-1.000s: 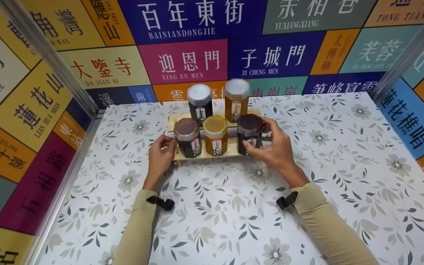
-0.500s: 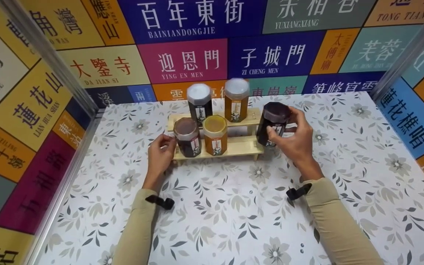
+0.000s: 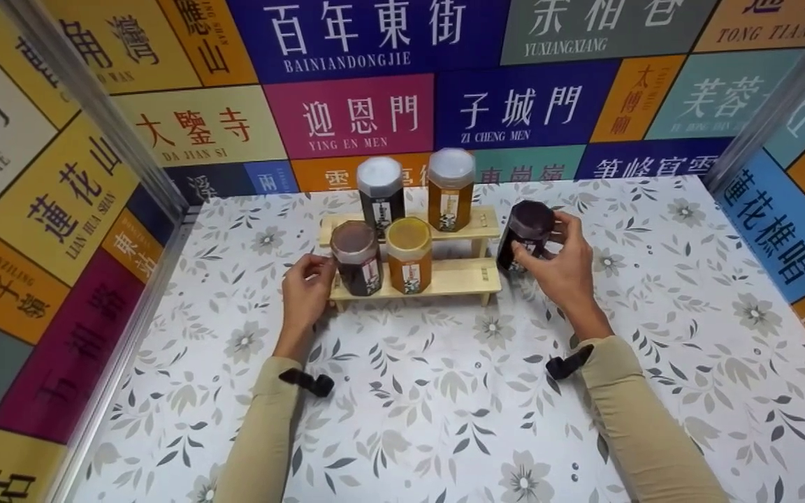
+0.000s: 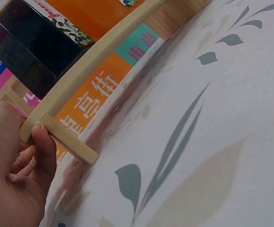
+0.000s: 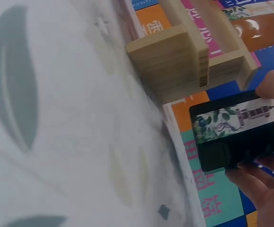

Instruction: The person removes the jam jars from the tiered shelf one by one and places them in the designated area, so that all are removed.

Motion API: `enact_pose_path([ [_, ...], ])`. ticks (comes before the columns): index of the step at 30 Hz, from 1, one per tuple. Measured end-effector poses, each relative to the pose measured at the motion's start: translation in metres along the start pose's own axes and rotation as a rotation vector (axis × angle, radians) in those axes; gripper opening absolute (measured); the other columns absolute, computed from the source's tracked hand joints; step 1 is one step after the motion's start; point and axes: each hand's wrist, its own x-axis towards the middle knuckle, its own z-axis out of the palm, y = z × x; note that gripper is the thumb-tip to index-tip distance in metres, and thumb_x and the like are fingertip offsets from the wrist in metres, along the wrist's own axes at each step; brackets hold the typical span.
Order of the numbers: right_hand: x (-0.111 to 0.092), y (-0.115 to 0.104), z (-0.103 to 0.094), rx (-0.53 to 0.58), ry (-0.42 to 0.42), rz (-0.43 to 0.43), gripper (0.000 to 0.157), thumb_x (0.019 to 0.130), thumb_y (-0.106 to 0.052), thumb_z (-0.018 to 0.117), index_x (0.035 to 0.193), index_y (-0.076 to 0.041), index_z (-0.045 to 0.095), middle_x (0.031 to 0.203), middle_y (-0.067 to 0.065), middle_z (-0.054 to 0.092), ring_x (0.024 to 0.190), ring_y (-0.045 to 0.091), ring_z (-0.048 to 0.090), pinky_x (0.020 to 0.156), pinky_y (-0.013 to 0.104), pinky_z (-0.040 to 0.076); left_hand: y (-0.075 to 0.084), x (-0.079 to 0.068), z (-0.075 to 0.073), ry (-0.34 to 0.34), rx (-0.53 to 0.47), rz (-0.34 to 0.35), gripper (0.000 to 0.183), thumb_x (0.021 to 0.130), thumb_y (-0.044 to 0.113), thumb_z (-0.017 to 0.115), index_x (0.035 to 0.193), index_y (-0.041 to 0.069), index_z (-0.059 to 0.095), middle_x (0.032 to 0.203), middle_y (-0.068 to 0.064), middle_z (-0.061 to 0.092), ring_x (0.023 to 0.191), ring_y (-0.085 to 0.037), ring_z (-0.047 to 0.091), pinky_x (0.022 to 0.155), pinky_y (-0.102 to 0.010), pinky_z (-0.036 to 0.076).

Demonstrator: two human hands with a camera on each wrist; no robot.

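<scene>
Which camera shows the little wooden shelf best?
The head view: it shows both steps of the wooden shelf, though jars cover parts. The left wrist view shows only part, with the left hand holding it; the right wrist view shows just its right end.

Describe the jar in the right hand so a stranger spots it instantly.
Find the two-step wooden stand on the flowered table. Just past its right end, the right hand holds a dark jar, the only jar off the stand.

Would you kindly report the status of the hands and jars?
Left hand pinching wooden rack at left end. Right hand holding dark jar beside rack's right end. Other four jars on rack. Nearest obstacle, if any: rack itself.
</scene>
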Motion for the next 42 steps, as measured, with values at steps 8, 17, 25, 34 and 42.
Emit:
enact_pose_path([
  [8,0.004,0.003,0.006,-0.002,-0.105,0.101,0.085,0.088,-0.035,0.091,0.153,-0.009,0.043,0.143,0.019,0.064,0.133,0.033,0.064,0.108,0.052,0.057,-0.001,-0.001,0.002,-0.010,-0.022,-0.041,0.014,0.103,0.024,0.073,0.105,0.010,0.075,0.096,-0.008,0.077,0.090,-0.017,0.070,0.071,-0.025,0.053],
  [17,0.031,0.010,0.022,-0.048,-0.145,0.072,0.082,0.092,-0.027,0.087,0.154,-0.004,0.038,0.147,0.025,0.059,0.138,0.041,0.060,0.115,0.057,0.048,0.000,0.000,0.002,-0.031,-0.082,-0.058,0.014,0.104,0.018,0.072,0.107,0.005,0.073,0.104,-0.011,0.073,0.103,-0.023,0.069,0.094,-0.032,0.052],
  [25,0.046,0.012,0.028,-0.063,-0.177,0.072,0.082,0.093,-0.021,0.085,0.155,-0.003,0.034,0.151,0.027,0.054,0.144,0.043,0.056,0.121,0.056,0.044,0.000,0.000,0.003,-0.024,-0.094,-0.072,0.013,0.103,0.015,0.072,0.107,0.004,0.074,0.100,-0.012,0.074,0.094,-0.017,0.067,0.087,-0.026,0.051],
  [34,0.029,0.005,0.019,-0.046,-0.157,0.059,0.091,0.095,-0.033,0.084,0.163,-0.005,0.031,0.168,0.022,0.038,0.159,0.038,0.036,0.122,0.062,0.042,0.001,-0.001,0.004,-0.032,-0.121,-0.104,0.014,0.104,0.018,0.072,0.107,0.005,0.073,0.097,-0.007,0.071,0.093,-0.018,0.066,0.087,-0.028,0.052],
  [42,0.009,-0.024,0.017,-0.030,-0.016,-0.051,0.081,0.096,-0.033,0.083,0.161,-0.008,0.041,0.163,0.016,0.044,0.155,0.031,0.040,0.123,0.055,0.041,0.001,-0.001,0.003,-0.037,-0.133,-0.107,0.014,0.105,0.018,0.071,0.108,0.005,0.073,0.101,-0.009,0.071,0.097,-0.019,0.066,0.089,-0.029,0.051],
])
